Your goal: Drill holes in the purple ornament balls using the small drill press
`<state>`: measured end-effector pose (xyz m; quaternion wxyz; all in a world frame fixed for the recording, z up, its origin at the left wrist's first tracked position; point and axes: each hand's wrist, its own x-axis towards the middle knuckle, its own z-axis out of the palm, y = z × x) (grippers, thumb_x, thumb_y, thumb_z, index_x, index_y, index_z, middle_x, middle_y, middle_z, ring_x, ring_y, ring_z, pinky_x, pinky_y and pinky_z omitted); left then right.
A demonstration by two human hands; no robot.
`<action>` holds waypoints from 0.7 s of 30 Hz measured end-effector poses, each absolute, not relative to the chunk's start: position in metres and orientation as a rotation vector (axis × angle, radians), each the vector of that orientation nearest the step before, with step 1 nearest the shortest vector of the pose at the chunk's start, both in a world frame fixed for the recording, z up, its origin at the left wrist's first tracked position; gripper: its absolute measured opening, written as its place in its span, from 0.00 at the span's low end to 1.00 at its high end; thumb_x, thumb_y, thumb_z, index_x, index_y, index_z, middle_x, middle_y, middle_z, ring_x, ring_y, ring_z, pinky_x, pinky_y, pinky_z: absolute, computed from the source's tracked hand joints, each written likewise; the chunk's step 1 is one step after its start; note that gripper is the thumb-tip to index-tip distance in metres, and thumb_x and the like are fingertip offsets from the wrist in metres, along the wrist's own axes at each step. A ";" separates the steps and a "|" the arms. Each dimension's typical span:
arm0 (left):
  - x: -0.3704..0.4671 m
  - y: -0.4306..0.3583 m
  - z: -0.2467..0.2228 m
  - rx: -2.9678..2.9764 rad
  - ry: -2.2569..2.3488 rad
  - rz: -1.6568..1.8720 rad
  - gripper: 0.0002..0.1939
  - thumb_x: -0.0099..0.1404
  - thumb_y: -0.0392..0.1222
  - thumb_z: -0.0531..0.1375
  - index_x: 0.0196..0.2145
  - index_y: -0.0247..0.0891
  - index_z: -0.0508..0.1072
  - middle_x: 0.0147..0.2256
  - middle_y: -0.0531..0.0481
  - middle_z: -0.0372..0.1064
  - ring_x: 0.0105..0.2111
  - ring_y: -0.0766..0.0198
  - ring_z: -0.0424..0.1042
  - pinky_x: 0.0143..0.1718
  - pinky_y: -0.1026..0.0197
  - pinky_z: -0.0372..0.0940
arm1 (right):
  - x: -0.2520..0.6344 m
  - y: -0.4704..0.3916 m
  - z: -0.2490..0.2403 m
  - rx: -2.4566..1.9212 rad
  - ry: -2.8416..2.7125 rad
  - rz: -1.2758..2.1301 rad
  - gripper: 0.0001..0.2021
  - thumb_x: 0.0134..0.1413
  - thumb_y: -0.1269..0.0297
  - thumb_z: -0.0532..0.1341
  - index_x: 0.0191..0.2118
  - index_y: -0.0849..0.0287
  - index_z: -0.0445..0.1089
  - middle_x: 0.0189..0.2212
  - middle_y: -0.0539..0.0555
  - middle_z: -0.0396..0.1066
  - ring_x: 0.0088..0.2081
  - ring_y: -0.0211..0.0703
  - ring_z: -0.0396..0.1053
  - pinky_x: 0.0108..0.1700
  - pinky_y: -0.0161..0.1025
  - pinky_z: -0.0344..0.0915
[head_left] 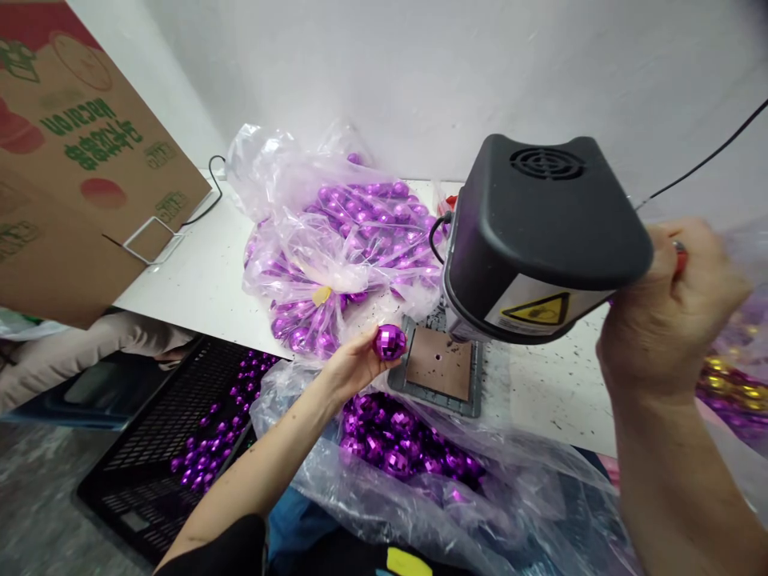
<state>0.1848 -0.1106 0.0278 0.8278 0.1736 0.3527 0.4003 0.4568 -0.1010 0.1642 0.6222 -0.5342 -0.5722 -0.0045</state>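
In my left hand (354, 360) is a shiny purple mirror-faceted ball (390, 342), pinched at the fingertips beside the left edge of a small machine's base (474, 400). A brown square plate (441, 364) with a small hole lies on that base. Above it rises the machine's black housing (546, 216), with a vent on top and a yellow warning label. My right hand (666, 320), a ring on one finger, is closed at the housing's right side. What its fingers grip is hidden. More faceted purple balls (399, 448) fill an open clear plastic bag below the base.
A clear bag of smooth purple balls (366, 212) lies against the wall. Dark crumbs dot the white table (540, 392). At left stand a cardboard box (78, 184) and a black crate (144, 448) holding small purple balls. Gold balls (732, 380) show far right. Another person's leg (90, 352) is at left.
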 end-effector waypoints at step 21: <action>0.188 -0.124 0.025 0.254 0.739 0.747 0.22 0.74 0.51 0.54 0.55 0.29 0.66 0.41 0.37 0.77 0.37 0.55 0.81 0.43 0.54 0.76 | 0.459 -0.099 0.161 -1.236 -1.283 -0.016 0.25 0.58 0.40 0.58 0.28 0.61 0.64 0.18 0.46 0.53 0.21 0.27 0.49 0.23 0.30 0.45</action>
